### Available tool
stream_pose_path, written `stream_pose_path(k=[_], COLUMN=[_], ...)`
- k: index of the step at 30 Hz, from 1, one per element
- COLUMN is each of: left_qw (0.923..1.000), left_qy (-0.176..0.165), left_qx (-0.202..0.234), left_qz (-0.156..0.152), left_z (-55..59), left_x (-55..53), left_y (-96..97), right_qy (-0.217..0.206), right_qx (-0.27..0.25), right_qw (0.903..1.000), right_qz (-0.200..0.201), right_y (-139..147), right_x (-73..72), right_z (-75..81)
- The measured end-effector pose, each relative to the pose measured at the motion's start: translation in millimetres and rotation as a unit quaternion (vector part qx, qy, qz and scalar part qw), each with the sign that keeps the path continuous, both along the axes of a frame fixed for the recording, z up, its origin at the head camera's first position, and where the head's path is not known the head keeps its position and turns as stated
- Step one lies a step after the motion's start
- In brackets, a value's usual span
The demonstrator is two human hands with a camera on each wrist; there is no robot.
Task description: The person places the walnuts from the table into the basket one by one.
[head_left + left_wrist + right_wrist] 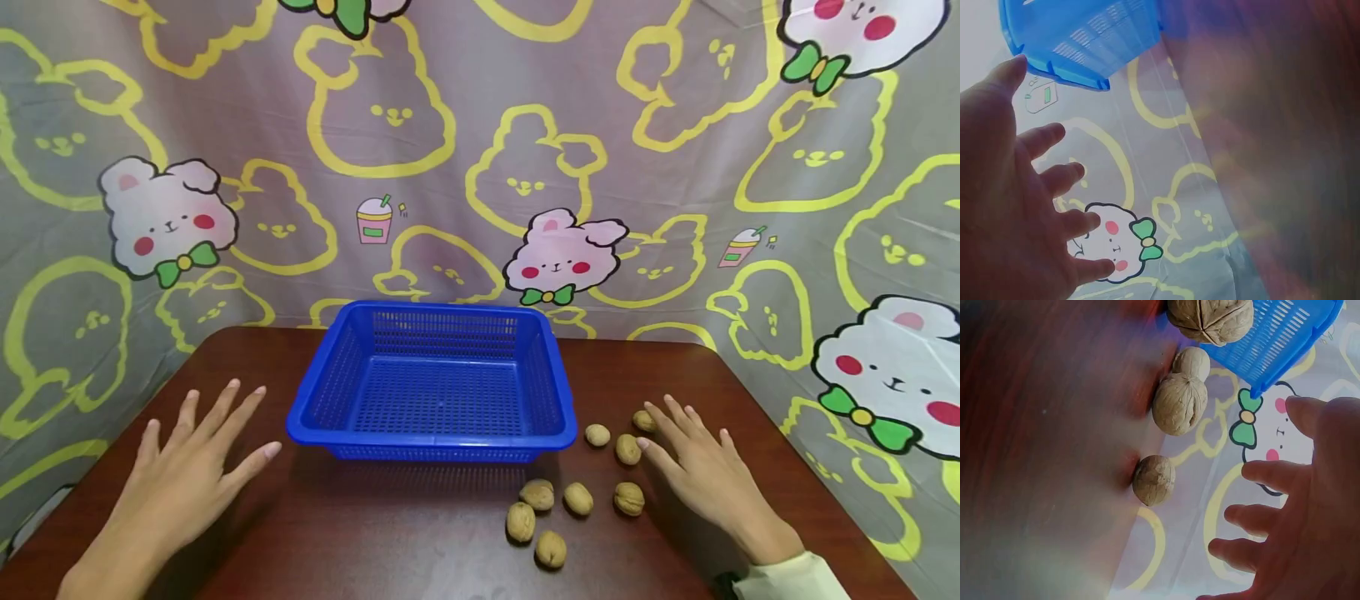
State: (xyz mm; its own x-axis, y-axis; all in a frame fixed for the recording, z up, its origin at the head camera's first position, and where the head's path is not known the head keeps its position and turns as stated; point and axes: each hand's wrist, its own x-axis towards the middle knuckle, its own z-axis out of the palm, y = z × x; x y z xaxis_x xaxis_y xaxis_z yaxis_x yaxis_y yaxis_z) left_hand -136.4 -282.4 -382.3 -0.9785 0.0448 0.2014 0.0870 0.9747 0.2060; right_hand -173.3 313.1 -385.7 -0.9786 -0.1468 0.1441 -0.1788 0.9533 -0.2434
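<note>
A blue plastic basket [432, 440] with slotted walls stands toward the back of the table, with nothing in it. Several walnuts [628, 498] lie loose to its right and in front of its right corner. My left hand [187, 467] is left of the basket, fingers spread and holding nothing. Beyond the walnuts on the right, my right hand [701, 475] also has its fingers spread, its thumb close beside a walnut [627, 450]. In the right wrist view, walnuts [1180, 404] sit in a row beside that hand's fingers, and the basket [1272, 344] shows behind them.
The dark brown wooden table [360, 533] has rounded back corners. A grey curtain [450, 200] printed with yellow outlines and white rabbits hangs close behind the table and along both sides.
</note>
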Motion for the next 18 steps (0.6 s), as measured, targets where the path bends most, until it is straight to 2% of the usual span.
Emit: stream_pose_path(k=[3, 7, 11, 18], left_qw=[0.9989, 0.9915, 0.9862, 0.9813], left_qy=[0.016, 0.040, 0.026, 0.008], left_qx=[0.039, 0.104, 0.135, 0.159], left_qz=[-0.021, -0.068, -0.092, -0.108], left_z=[1.3, 4.0, 5.6, 4.6], left_x=[1.9, 1.3, -2.3, -9.0], left_y=[0.9, 6.3, 15.1, 23.5], right_qy=[0.002, -0.003, -0.013, 0.009], right_qx=[-0.004, -0.023, -0.061, -0.117], right_qw=[1.0000, 0.9997, 0.9979, 0.9929], right_qz=[0.003, 0.008, 0.014, 0.019], right_y=[0, 3, 8, 19], right_x=[0.1, -0.8, -4.3, -15.9], right_z=[1.9, 4.0, 3.5, -1.9])
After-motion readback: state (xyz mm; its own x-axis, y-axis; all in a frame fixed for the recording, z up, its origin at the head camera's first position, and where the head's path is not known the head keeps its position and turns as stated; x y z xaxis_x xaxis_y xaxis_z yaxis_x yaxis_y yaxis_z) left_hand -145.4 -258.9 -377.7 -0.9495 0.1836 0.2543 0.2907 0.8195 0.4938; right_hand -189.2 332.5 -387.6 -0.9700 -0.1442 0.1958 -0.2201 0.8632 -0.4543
